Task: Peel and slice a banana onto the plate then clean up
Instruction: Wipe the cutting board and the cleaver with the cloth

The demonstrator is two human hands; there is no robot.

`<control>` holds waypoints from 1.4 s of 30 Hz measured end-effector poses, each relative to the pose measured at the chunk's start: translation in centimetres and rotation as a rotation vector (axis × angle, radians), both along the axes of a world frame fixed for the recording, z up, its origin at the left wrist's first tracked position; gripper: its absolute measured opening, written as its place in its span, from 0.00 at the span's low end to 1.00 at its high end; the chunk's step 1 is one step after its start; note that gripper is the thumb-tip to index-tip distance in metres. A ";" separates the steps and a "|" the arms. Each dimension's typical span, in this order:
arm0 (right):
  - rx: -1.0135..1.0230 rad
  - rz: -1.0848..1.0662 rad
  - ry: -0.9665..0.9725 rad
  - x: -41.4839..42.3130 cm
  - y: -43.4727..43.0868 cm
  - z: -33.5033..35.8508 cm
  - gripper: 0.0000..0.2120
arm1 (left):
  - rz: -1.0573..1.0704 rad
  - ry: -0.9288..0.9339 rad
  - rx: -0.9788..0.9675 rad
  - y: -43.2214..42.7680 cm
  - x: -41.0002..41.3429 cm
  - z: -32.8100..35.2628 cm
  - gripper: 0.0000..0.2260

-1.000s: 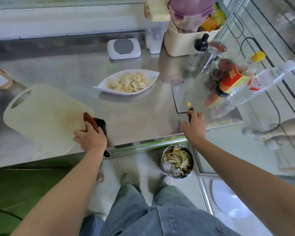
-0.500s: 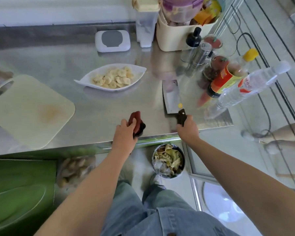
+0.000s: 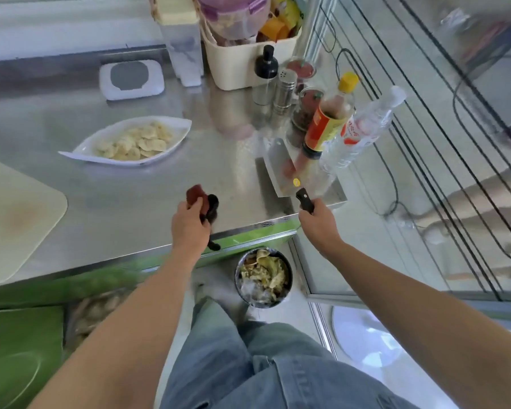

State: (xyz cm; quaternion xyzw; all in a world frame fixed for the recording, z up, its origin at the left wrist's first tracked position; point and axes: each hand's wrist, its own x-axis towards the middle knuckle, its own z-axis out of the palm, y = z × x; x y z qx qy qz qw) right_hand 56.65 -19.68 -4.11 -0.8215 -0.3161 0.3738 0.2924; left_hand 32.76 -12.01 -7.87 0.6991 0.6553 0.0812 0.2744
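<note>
A white boat-shaped plate (image 3: 80, 149) full of banana slices (image 3: 136, 141) sits on the steel counter. My right hand (image 3: 317, 224) grips the black handle of a cleaver (image 3: 281, 169), whose blade lies flat near the counter's right front corner. My left hand (image 3: 189, 225) holds a red and black tool (image 3: 202, 202) over the counter's front edge; what the tool is I cannot tell. A cream cutting board (image 3: 15, 214) lies at the left. Below the edge stands a round bin (image 3: 263, 277) with peels in it.
Bottles (image 3: 328, 119), shakers and jars crowd the right back of the counter (image 3: 124, 199). A cream basket (image 3: 242, 63) and a white box (image 3: 130, 79) stand at the back. My jeans-clad legs are below, and a glass panel rises on the right.
My left hand left the cutting board and carried the red and black tool right, toward the cleaver. My right hand kept its hold on the cleaver handle. The view shifted right.
</note>
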 end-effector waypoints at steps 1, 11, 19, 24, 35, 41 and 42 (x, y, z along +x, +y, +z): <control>-0.001 -0.002 0.000 0.3 -0.3 -0.1 0.08 | -0.094 -0.035 -0.007 -0.5 1.5 0.0 0.23; -0.019 -0.014 -0.020 1.8 -0.5 -0.4 0.09 | 0.199 -0.084 0.081 2.9 1.7 0.3 0.23; -0.035 -0.034 -0.009 2.5 2.6 -0.6 0.12 | -0.340 -0.147 -0.126 1.0 5.4 0.7 0.20; -0.058 -0.015 0.012 2.9 5.5 -0.6 0.16 | -0.141 -0.216 -0.109 2.6 3.4 1.3 0.17; -0.097 0.075 -0.223 3.2 6.6 -2.1 0.27 | 0.137 -0.360 -0.147 4.5 2.7 2.0 0.14; -0.008 -0.013 -0.011 2.8 5.5 -1.1 0.15 | 0.462 -0.755 -0.334 5.1 4.4 2.6 0.09; 0.012 0.023 0.013 2.6 5.2 -0.8 0.15 | 0.565 -0.873 -0.391 5.0 4.8 2.9 0.09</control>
